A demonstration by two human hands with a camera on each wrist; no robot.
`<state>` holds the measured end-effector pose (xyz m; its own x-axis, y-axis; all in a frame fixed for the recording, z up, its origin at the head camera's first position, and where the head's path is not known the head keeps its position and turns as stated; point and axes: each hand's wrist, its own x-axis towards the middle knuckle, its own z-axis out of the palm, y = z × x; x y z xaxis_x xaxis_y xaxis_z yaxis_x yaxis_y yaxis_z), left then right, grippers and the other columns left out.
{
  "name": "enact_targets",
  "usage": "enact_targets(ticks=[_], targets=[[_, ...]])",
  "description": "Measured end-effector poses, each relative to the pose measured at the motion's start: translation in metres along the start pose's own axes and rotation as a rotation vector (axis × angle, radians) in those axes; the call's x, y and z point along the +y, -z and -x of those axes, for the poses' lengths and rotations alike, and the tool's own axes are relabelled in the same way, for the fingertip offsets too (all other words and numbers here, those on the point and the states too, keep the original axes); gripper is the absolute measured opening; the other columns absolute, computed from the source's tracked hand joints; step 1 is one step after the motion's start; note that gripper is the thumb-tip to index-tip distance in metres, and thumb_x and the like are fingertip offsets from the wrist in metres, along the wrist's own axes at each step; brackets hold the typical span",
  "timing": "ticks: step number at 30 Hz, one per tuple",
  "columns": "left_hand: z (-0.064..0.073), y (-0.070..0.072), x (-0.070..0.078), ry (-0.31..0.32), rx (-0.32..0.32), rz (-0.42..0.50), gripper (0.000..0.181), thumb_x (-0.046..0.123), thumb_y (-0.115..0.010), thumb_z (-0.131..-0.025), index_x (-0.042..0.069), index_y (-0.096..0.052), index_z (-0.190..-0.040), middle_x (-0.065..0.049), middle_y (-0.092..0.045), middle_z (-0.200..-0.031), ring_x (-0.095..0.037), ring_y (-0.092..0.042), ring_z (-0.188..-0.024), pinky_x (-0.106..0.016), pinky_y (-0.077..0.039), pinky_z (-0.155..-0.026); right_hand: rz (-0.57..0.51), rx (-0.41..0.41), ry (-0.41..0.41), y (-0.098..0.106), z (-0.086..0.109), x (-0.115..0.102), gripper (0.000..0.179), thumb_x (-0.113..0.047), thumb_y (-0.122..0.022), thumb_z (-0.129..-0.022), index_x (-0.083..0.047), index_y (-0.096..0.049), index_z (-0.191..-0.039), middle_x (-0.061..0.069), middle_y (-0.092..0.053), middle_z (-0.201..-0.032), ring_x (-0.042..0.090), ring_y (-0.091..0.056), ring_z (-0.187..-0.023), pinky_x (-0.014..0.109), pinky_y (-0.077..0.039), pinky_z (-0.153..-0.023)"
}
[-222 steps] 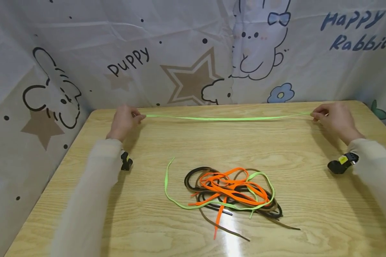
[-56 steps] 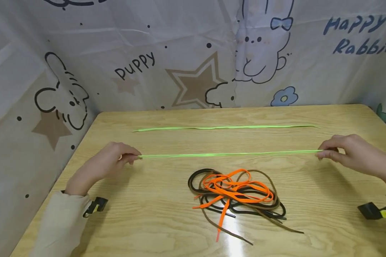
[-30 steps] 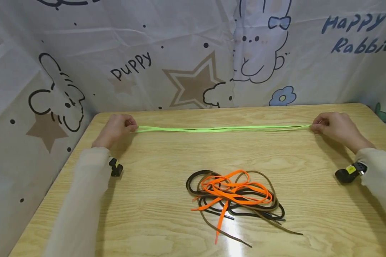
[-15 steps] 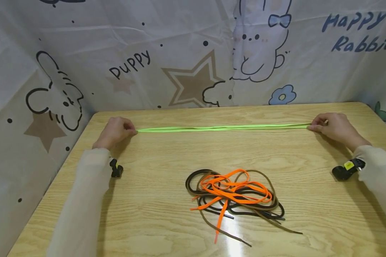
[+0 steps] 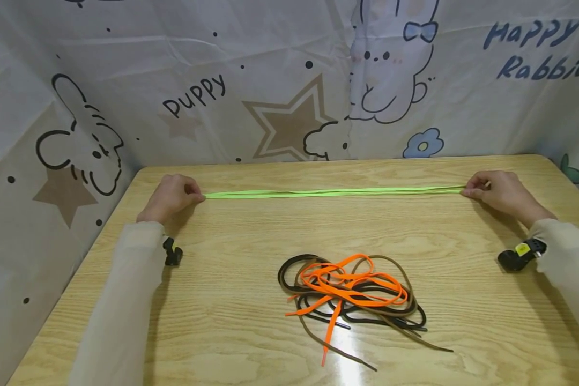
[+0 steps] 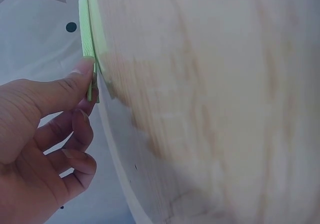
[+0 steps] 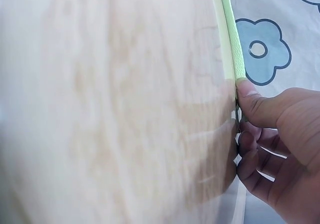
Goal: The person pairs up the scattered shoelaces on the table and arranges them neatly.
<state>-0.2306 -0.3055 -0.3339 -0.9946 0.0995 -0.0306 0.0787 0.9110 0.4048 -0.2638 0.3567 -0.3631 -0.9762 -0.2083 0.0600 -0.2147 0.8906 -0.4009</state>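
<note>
Two light green flat shoelaces [image 5: 313, 193] run side by side, nearly straight, across the far part of the table. At their left ends, my left hand [image 5: 170, 197] pinches the laces between thumb and index finger; short tips poke out below the thumb [image 6: 82, 69] in the left wrist view. My right hand [image 5: 499, 194] pinches at the opposite end, its thumb [image 7: 255, 100] on the green lace [image 7: 231, 29] in the right wrist view. Whether it grips both laces there, I cannot tell. The other fingers of both hands are loosely bent.
A tangled pile of orange shoelaces [image 5: 334, 316], black shoelaces [image 5: 281, 273] and brown shoelaces [image 5: 338, 349] lies nearer on the wooden table [image 5: 231, 316]. A printed cloth [image 5: 270, 48] hangs behind the table and along its left side.
The second green lace left the pile, was stretched between both hands, and moved back beside the first one. Over the last half second the hands barely move.
</note>
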Motion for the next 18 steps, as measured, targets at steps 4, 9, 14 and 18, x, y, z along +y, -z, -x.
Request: enact_targets(ticks=[4,9,14,18], targets=[[0.0007,0.0016,-0.0003,0.005,0.002,-0.009,0.011,0.012,-0.07,-0.09,0.001,-0.069,-0.088,-0.016,-0.067,-0.094,-0.03,-0.058,-0.087,-0.046,-0.046,-0.079,0.008,0.005,0.002,-0.0005,-0.0009,0.0007,0.024,-0.02,-0.064,-0.095,0.003,-0.063,-0.094,0.02,-0.062,-0.088,0.035,-0.052,-0.084,0.049,-0.038,-0.074],[0.0025,0.0046,-0.0002,0.025,-0.012,-0.019,0.011,0.013,-0.069,-0.09,0.002,-0.069,-0.089,-0.016,-0.066,-0.095,-0.03,-0.056,-0.088,-0.046,-0.045,-0.079,0.009,0.01,0.006,0.0001,-0.001,0.0002,0.025,-0.022,-0.064,-0.094,0.003,-0.063,-0.094,0.019,-0.062,-0.087,0.034,-0.052,-0.083,0.046,-0.038,-0.072],[0.0028,0.0053,-0.0019,0.03,-0.014,-0.019,0.012,0.013,-0.069,-0.09,0.002,-0.068,-0.089,-0.016,-0.066,-0.094,-0.031,-0.056,-0.087,-0.045,-0.045,-0.077,0.008,0.013,0.004,-0.0001,-0.0009,0.0007,0.023,-0.02,-0.065,-0.094,0.003,-0.063,-0.094,0.017,-0.062,-0.086,0.033,-0.051,-0.082,0.045,-0.037,-0.071],[0.0029,0.0049,-0.0027,0.047,-0.007,-0.013,0.013,0.014,-0.07,-0.09,0.002,-0.068,-0.087,-0.015,-0.066,-0.092,-0.03,-0.057,-0.085,-0.045,-0.045,-0.074,0.007,0.015,-0.001,-0.0006,-0.001,0.0014,0.023,-0.02,-0.066,-0.094,0.003,-0.063,-0.094,0.017,-0.062,-0.086,0.034,-0.051,-0.083,0.046,-0.037,-0.072]])
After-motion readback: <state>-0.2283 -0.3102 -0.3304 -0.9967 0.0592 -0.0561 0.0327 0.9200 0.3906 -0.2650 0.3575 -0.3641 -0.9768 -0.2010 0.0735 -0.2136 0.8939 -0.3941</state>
